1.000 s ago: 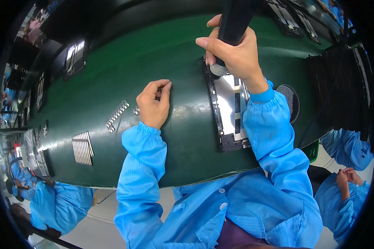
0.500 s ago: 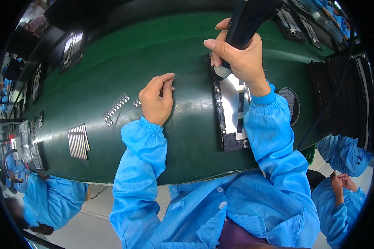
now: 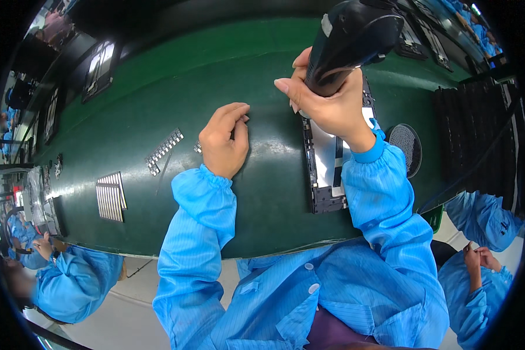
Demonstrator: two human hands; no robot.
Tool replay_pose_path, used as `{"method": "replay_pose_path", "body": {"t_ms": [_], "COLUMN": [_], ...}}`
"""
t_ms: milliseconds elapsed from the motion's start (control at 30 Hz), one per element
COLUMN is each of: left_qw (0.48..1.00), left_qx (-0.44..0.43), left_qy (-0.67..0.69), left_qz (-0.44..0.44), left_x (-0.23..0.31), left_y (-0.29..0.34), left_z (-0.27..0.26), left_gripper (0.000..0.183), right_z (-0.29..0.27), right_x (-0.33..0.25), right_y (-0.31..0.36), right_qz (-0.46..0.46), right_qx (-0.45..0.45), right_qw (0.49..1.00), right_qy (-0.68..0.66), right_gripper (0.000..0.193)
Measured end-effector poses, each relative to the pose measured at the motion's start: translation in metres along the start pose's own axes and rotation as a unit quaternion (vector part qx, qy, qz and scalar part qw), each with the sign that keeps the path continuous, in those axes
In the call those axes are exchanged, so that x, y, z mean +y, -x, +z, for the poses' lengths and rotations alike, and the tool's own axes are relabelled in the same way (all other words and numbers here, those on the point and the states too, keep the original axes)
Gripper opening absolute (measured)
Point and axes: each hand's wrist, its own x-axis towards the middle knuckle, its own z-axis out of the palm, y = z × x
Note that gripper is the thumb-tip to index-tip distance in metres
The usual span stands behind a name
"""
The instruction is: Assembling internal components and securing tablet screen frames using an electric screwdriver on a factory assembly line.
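At the far left, a co-worker (image 3: 76, 280) in blue sits beside the worktop (image 3: 268, 198), one hand raised near its edge; pale floor (image 3: 137, 297) shows below. The worktop is smooth dark green, glossy under the lights, its edges bowed by the lens. At its upper left lies a black-framed unit (image 3: 101, 67) with a bright face. Nearer the person are two overlapping striped plates (image 3: 109, 201), then a segmented strip (image 3: 164, 151) slanting up to the right, with a thin dark stick (image 3: 164, 174) just beside it.

The left hand (image 3: 226, 140) is over the worktop, its grip loosely curled; whether the fingertips meet or pinch anything, I cannot tell. A small segmented piece (image 3: 198, 147) shows just beside its wrist.

Farther right, a black-framed panel (image 3: 322, 157) lies flat, its long axis running away from the person. Above its far part, the right hand (image 3: 335, 111) has its grip clamped around a black handheld tool (image 3: 356, 44), whose long axis leans up and to the right, bulky end uppermost. The lower end is hidden.

Right of the sleeve sit a round mesh dish (image 3: 405, 150) and a dark ribbed stack (image 3: 475, 134). Below, another blue garment (image 3: 484, 219) bears a dark mark too small to read.
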Motion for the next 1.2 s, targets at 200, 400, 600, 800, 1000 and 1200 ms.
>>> {"method": "replay_pose_path", "body": {"t_ms": [200, 400, 600, 800, 1000, 1200], "left_qw": [0.993, 0.928, 0.918, 0.931, 0.933, 0.939], "left_qx": [-0.04, -0.268, -0.26, -0.131, -0.08, -0.008], "left_qy": [-0.038, 0.095, -0.049, -0.154, -0.305, -0.322], "left_qz": [0.1, 0.241, 0.296, 0.305, 0.173, 0.124], "left_x": [0.023, 0.093, 0.086, 0.008, -0.084, -0.101], "left_y": [0.009, 0.067, 0.063, -0.041, -0.13, -0.132], "left_z": [0.01, 0.037, 0.05, 0.081, 0.049, 0.053], "left_gripper": [0.024, 0.048, 0.031, 0.032, 0.024, 0.026], "right_z": [-0.014, -0.101, -0.163, -0.184, -0.172, -0.176], "right_x": [-0.002, -0.033, -0.033, -0.017, -0.007, -0.005], "right_y": [-0.001, 0.009, 0.063, 0.093, 0.087, 0.091], "right_qz": [-0.017, -0.094, -0.098, -0.037, -0.008, 0.011], "right_qx": [0.041, 0.077, 0.191, 0.26, 0.249, 0.229], "right_qw": [0.997, 0.991, 0.976, 0.965, 0.968, 0.972], "right_qy": [-0.062, 0.046, -0.029, 0.013, -0.014, 0.047], "right_gripper": [0.032, 0.036, 0.026, 0.029, 0.032, 0.029]}}
